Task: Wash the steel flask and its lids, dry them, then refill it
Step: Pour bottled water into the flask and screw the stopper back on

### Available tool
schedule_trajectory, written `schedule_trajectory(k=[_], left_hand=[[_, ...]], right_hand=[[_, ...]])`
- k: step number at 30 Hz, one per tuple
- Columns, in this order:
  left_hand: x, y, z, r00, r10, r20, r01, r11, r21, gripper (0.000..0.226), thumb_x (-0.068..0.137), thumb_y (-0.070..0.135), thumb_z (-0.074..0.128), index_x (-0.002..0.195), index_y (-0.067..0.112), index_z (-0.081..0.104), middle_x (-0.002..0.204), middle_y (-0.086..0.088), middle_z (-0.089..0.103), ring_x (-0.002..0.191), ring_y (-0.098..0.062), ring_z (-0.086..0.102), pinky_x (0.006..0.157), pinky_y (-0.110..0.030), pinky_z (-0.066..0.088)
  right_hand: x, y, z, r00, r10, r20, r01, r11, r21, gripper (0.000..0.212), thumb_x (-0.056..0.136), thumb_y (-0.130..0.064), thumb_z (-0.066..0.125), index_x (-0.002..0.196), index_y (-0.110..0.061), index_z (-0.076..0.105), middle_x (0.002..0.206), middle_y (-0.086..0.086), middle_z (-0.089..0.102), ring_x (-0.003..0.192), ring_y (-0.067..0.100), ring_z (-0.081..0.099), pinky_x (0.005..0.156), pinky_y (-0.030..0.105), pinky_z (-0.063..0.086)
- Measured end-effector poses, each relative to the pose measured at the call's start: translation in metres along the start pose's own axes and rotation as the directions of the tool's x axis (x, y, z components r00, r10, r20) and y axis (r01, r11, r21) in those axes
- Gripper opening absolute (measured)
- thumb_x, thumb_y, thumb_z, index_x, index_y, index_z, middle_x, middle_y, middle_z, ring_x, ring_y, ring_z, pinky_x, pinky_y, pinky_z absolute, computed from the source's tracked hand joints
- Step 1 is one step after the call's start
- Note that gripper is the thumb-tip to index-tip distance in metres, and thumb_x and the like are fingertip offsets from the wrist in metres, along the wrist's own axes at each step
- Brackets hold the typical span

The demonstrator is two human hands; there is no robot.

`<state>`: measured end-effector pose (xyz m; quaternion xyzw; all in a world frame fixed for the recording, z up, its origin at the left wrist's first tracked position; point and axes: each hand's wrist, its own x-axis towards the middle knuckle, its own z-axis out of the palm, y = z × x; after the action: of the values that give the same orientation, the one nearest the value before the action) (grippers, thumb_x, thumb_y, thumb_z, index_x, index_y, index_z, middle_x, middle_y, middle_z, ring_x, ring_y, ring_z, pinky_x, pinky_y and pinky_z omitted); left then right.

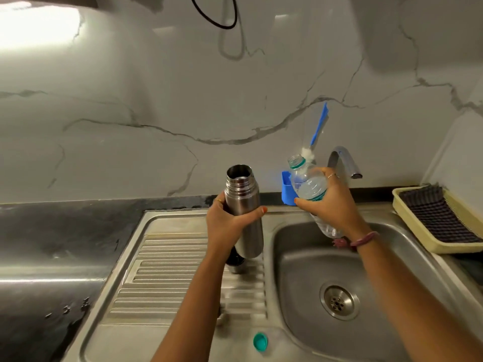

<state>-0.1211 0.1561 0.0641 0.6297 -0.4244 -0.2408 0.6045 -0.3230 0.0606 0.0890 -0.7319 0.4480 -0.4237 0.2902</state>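
My left hand [230, 220] grips the steel flask [244, 202] around its middle, upright and uncapped, above the ribbed drainboard [167, 280]. My right hand [332, 202] holds a clear plastic water bottle [309, 186], uncapped and tilted with its mouth toward the flask, over the sink basin [339, 270]. The two mouths stay apart. A dark lid [235, 259] sits on the drainboard, partly hidden behind my left wrist. The bottle's teal cap [260, 342] lies on the front rim of the sink.
A curved steel tap [345, 160] rises behind the basin. A blue holder [287, 189] with a blue-handled bottle brush [320, 126] hangs on the marble wall. A cream tray [407, 220] with a dark checked cloth [439, 215] sits at right. Dark wet counter [52, 257] spreads left.
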Motion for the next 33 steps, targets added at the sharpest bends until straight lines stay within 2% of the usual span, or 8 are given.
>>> schedule_trajectory(k=[6,9,10,14,19,25,28,33], left_hand=[[0.013,0.003,-0.053,0.999,0.01,-0.044,-0.009,1.0,0.021,0.053,0.06,0.018,0.093,0.105,0.026,0.065,0.098,0.01,0.072,0.086,-0.001,0.068,0.071,-0.014,0.054],[0.016,-0.006,-0.073,0.997,0.009,-0.074,-0.006,0.999,0.042,0.052,0.06,0.019,0.093,0.1,0.033,0.063,0.097,0.012,0.072,0.086,0.0,0.068,0.072,-0.015,0.053],[0.016,-0.01,-0.078,0.996,0.005,-0.088,0.0,0.999,0.048,0.052,0.06,0.02,0.094,0.101,0.032,0.063,0.097,0.012,0.072,0.087,-0.003,0.068,0.074,-0.017,0.053],[0.016,-0.028,-0.096,0.992,-0.017,-0.125,0.028,0.996,0.085,0.056,0.06,0.023,0.094,0.107,0.027,0.064,0.101,0.01,0.071,0.093,-0.009,0.067,0.08,-0.026,0.055],[0.012,-0.05,-0.108,0.987,-0.085,-0.139,0.098,0.991,0.09,0.062,0.06,0.02,0.094,0.114,0.02,0.062,0.103,0.008,0.069,0.096,-0.01,0.065,0.08,-0.025,0.052],[0.004,-0.065,-0.111,0.976,-0.153,-0.152,0.16,0.986,0.036,0.055,0.06,0.016,0.094,0.101,0.028,0.059,0.099,0.009,0.068,0.091,-0.007,0.064,0.071,-0.018,0.049],[0.003,-0.073,-0.112,0.971,-0.179,-0.158,0.184,0.983,0.019,0.057,0.059,0.016,0.094,0.104,0.025,0.06,0.102,0.007,0.068,0.093,-0.009,0.065,0.073,-0.02,0.051],[0.001,-0.082,-0.112,0.965,-0.208,-0.162,0.211,0.977,0.002,0.061,0.06,0.015,0.093,0.111,0.02,0.06,0.104,0.006,0.068,0.094,-0.009,0.064,0.073,-0.02,0.051]], right_hand=[[-0.002,0.002,0.037,1.0,0.019,0.001,-0.019,1.0,0.014,0.069,0.066,-0.018,0.085,0.124,-0.018,0.046,0.124,0.003,0.055,0.108,0.016,0.055,0.072,-0.006,0.036],[-0.006,-0.002,0.051,0.999,0.025,0.02,-0.026,0.999,0.038,0.071,0.069,-0.015,0.083,0.128,-0.014,0.043,0.131,0.008,0.05,0.112,0.015,0.05,0.083,0.005,0.037],[-0.007,-0.003,0.055,0.999,0.032,0.023,-0.033,0.999,0.043,0.071,0.07,-0.014,0.083,0.129,-0.013,0.043,0.13,0.008,0.05,0.11,0.014,0.049,0.083,0.008,0.037],[-0.013,-0.004,0.071,0.999,0.046,0.029,-0.048,0.998,0.051,0.071,0.07,-0.017,0.083,0.128,-0.013,0.043,0.117,0.002,0.051,0.102,0.012,0.05,0.072,0.0,0.035],[-0.024,-0.003,0.086,0.997,0.065,0.045,-0.068,0.996,0.061,0.07,0.069,-0.016,0.083,0.126,-0.013,0.044,0.111,-0.003,0.049,0.099,0.013,0.051,0.08,0.019,0.041],[-0.036,0.004,0.092,0.993,0.086,0.082,-0.091,0.993,0.069,0.071,0.07,-0.016,0.083,0.128,-0.014,0.042,0.112,0.0,0.051,0.1,0.014,0.053,0.073,0.008,0.039],[-0.041,0.008,0.093,0.993,0.094,0.077,-0.1,0.992,0.071,0.071,0.069,-0.015,0.084,0.127,-0.014,0.043,0.113,-0.001,0.051,0.101,0.013,0.052,0.07,0.005,0.039],[-0.047,0.019,0.094,0.99,0.103,0.094,-0.11,0.992,0.063,0.071,0.066,-0.019,0.085,0.125,-0.018,0.046,0.119,0.004,0.054,0.107,0.017,0.054,0.082,0.02,0.044]])
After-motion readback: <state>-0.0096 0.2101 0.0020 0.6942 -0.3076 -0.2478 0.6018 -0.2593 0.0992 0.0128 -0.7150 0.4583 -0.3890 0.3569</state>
